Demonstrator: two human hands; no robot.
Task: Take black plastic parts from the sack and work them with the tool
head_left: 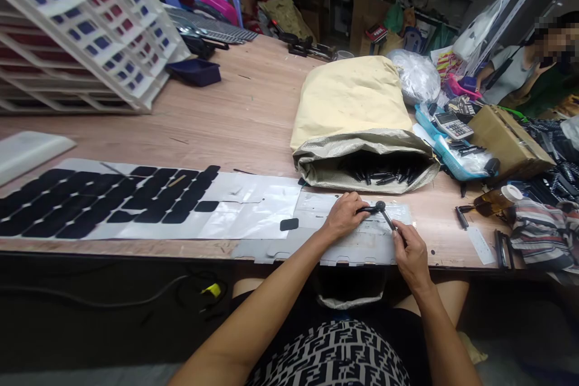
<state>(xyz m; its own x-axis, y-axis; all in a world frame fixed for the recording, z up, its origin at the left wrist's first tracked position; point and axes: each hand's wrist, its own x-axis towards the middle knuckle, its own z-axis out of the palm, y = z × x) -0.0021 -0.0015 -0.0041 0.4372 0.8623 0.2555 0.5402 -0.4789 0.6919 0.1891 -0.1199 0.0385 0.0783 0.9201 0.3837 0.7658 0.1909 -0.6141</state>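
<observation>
My left hand (346,215) is closed on a small black rod-like part (368,209), lying low over the grey work sheet (312,248). In my right hand (411,253) is the shaft of a slim metal tool (388,218) with a round dark head, which looks like a ratchet wrench. The round head meets the end of the black part, between my hands. Just beyond them, an open cream sack (350,99) lies on its side with several black parts (384,176) in its mouth. Left of my left hand, a loose black pad (289,224) rests on white backing paper (244,217).
Rows of black pads (67,199) cover the backing paper's left part. A white plastic crate (131,24) and a dark blue tray (195,72) stand at the back left. To the right are a brown bottle (493,202), a cardboard box (509,142) and striped cloth (540,232). Another person sits beyond.
</observation>
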